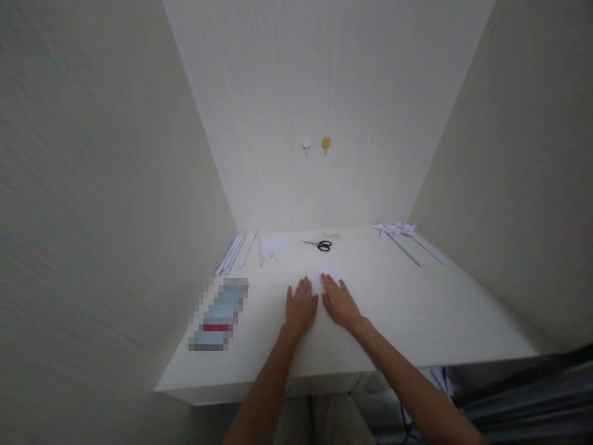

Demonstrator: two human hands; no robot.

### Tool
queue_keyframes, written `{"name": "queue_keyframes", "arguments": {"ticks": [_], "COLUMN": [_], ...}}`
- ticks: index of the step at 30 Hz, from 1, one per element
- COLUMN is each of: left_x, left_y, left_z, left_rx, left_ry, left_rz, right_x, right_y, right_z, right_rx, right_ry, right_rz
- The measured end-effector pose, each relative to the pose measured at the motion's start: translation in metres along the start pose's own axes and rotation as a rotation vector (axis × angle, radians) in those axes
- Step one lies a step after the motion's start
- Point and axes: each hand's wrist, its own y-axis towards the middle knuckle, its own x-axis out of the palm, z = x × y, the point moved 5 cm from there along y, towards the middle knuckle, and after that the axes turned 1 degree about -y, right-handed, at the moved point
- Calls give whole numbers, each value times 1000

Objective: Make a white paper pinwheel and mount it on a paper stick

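My left hand [301, 305] lies palm down on the white tabletop [417, 321], its fingers stretched forward and the thumb out to the right. Close beside it, my right hand [340, 301] is also flat, fingers pointing forward and to the left. A faint bluish-white patch, perhaps paper [330, 272], shows at the fingertips; its outline is hard to make out. Beyond the hands lies a pair of scissors [323, 245] with black handles, blades pointing left. A white square paper sheet [275, 243] rests behind and to the left, with small tan bits [271, 258] near it.
White rolled paper sticks [231, 253] lie at the back left. Folded white paper pinwheels [398, 229] on sticks [407, 250] are at the back right. A pixelated flat blue-grey item [220, 315] lies front left. Walls enclose three sides; two hooks [326, 143] hang on the back wall.
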Motion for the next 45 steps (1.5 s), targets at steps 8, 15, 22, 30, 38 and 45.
{"name": "queue_keyframes", "arguments": {"ticks": [8,15,22,30,38,45], "left_x": [0,2,5,5,9,16], "left_y": [1,-1,-1,-1,39,64], "left_z": [0,1,0,-4,-3,-16], "left_rx": [-13,-4,-9,-1,182,73], "left_ry": [-16,-18,-19,-45,-180,-507], "left_rz": [-14,-1,0,2,-78,13], "right_x": [6,-2,-10,-8,4,-1], "right_y": [7,-14,-21,-12,40,47], "right_z": [-12,28,39,61,76,79], "right_rx": [26,175,264,204,102,186], "right_ry": [25,30,-21,111,429,720], "right_rz": [-18,29,92,137,119,205]}}
